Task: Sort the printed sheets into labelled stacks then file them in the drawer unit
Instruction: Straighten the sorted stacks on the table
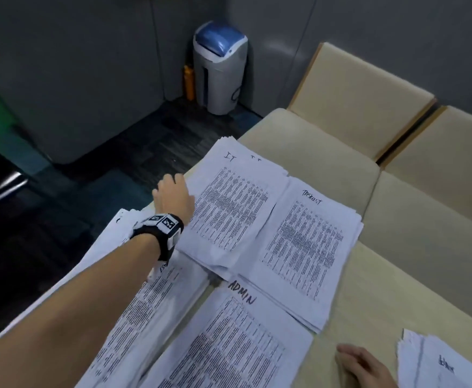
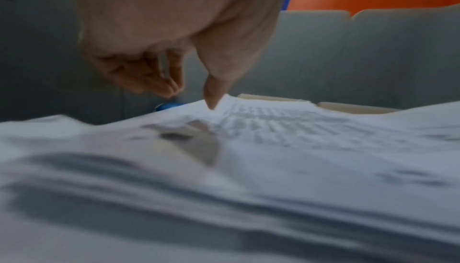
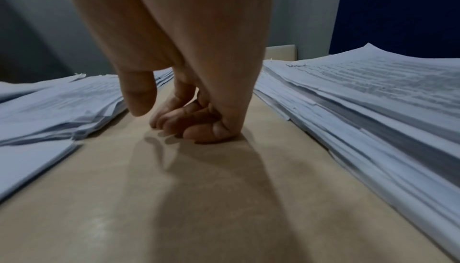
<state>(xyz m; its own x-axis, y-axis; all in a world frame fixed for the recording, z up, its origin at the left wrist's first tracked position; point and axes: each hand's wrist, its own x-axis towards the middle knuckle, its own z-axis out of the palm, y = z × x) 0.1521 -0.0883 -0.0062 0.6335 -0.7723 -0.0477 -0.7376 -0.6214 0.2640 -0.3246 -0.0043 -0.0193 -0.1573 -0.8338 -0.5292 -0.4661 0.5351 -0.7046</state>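
Note:
Several stacks of printed sheets lie on the beige table (image 1: 383,298): an IT stack (image 1: 237,197), a TASKLIST stack (image 1: 304,247), an ADMIN stack (image 1: 223,343), one stack (image 1: 145,306) under my left forearm and one (image 1: 442,365) at the near right. My left hand (image 1: 173,191) reaches to the IT stack's left edge. In the left wrist view that hand (image 2: 191,94) has its thumb tip on the top sheet (image 2: 273,117), with the fingers hanging loosely curled past the edge. My right hand (image 1: 360,365) rests on bare table, its fingers (image 3: 174,117) curled under and holding nothing.
Beige chair seats and backs (image 1: 355,88) line the table's far right side. A grey bin with a blue lid (image 1: 219,65) and an orange bottle (image 1: 189,82) stand in the floor corner. Dark floor lies left of the table.

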